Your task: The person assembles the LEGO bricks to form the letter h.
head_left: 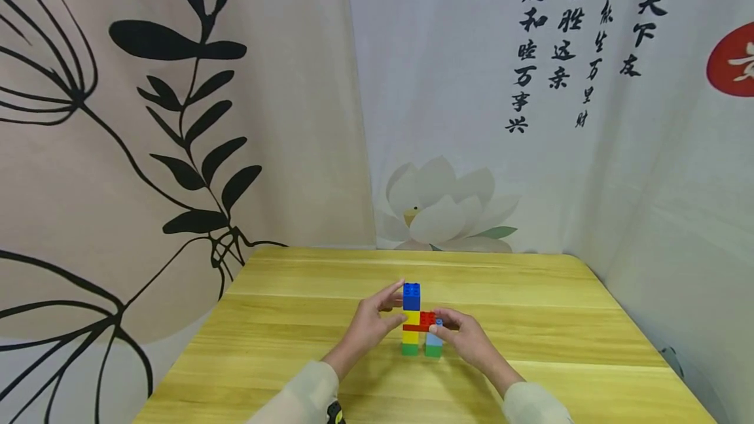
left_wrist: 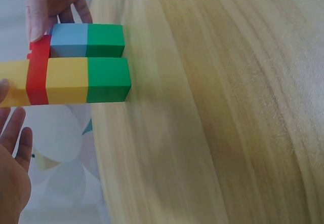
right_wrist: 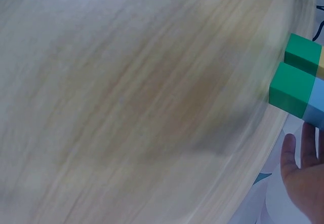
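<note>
A toy-brick structure stands upright on the table. Its taller column has a green brick (left_wrist: 109,79), a yellow brick (left_wrist: 67,80), a long red brick (left_wrist: 38,81), another yellow brick (head_left: 411,317) and a dark blue brick (head_left: 412,297) on top. Beside it, a green brick (head_left: 433,351) carries a light blue brick (left_wrist: 69,40); the red brick bridges across to it. My left hand (head_left: 370,324) touches the upper yellow brick with the thumb, fingers spread beside the dark blue brick. My right hand (head_left: 470,340) pinches the red brick's right end, its fingers partly hidden behind.
The wooden table (head_left: 294,319) has its far edge behind the bricks. A patterned curtain (head_left: 306,116) with plant drawings and written characters hangs beyond it and along the sides.
</note>
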### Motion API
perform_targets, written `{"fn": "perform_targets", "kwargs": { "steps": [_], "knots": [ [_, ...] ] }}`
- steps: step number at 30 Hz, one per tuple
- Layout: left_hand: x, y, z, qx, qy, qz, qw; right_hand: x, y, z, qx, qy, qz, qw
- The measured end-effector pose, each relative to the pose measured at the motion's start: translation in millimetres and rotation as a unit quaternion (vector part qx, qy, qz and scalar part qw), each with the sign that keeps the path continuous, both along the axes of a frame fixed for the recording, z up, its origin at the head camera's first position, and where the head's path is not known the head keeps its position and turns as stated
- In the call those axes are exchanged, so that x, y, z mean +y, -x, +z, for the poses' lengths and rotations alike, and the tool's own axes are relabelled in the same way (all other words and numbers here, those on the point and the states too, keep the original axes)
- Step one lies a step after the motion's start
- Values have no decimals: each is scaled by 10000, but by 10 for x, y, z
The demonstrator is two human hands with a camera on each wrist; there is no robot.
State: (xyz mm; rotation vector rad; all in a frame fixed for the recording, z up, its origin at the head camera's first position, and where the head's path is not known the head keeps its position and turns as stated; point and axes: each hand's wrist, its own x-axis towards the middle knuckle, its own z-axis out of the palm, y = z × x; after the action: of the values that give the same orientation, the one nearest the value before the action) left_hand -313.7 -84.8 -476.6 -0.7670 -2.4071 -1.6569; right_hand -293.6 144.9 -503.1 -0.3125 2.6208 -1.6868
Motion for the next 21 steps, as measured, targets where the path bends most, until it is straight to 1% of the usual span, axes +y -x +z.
{"fn": "perform_targets", "kwargs": {
  "steps": [3,10,14,21],
  "knots": [
    [6,4,-29,43,-58,-7,10000,0,6,-2,6,28,5,10000],
    [20,15,-98,10,-34,-26,10000,-3,6,10,-23,90,-9,10000],
    [26,20,-112,45,-34,-44,10000,9,-7,17,-15,59,-18,10000],
    [26,27,-125,-102,-133,-87,9998,50,-18,-23,16,-43,-67,10000]
  ]
}}
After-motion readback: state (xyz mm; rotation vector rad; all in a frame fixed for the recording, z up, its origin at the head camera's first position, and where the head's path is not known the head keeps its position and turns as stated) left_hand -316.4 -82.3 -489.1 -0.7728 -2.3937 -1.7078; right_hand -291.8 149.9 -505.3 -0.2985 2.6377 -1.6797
